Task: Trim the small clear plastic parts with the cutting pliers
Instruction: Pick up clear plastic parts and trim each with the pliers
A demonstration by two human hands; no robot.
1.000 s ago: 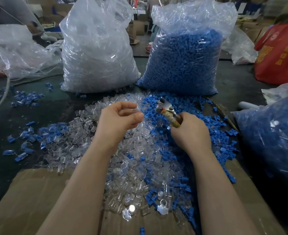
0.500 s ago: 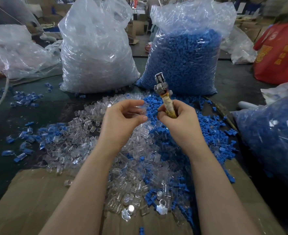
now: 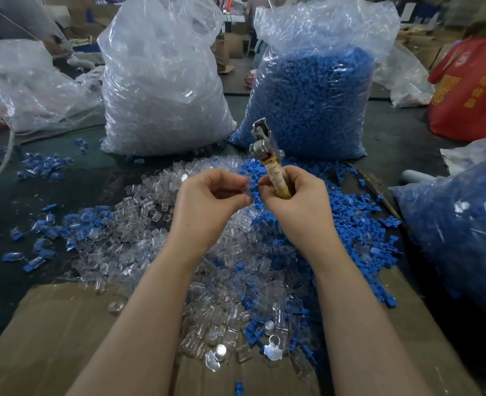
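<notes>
Positions are given relative to the heap of clear plastic parts (image 3: 139, 232) spread over the dark work surface (image 3: 99, 187) at centre.

Left of the heap, scattered blue plastic parts (image 3: 43, 165) are seen lying apart on the surface, with crumpled clear sheeting (image 3: 30, 90) behind them. Behind the heap's left portion, a tall clear bag of clear parts (image 3: 161, 90) is stood upright. At the heap's near edge, a sheet of brown cardboard (image 3: 59, 338) is laid flat, and part of the heap rests on it.

Above the heap's middle, the left hand (image 3: 204, 207) is held with fingers curled; a small clear part (image 3: 246, 188) appears to be pinched between thumb and fingertips, though its outline is too faint to be confirmed fully. Just beside it, the right hand (image 3: 299, 204) is closed around the wrapped handles of the cutting pliers (image 3: 267, 158); the tool is held nearly upright, its metal head raised above both hands. Whether the blades are parted cannot be told. The right thumb tip is brought close to the left fingertips.

Behind the heap's right portion, a clear bag of blue parts (image 3: 313, 101) is stood upright. The heap's right side is mixed with, and bordered by, a spread of loose blue parts (image 3: 350, 224). Further right, a second bag of blue parts (image 3: 459, 232) bearing a white label is seen, and a red bag (image 3: 470, 90) with yellow print is placed behind it.
</notes>
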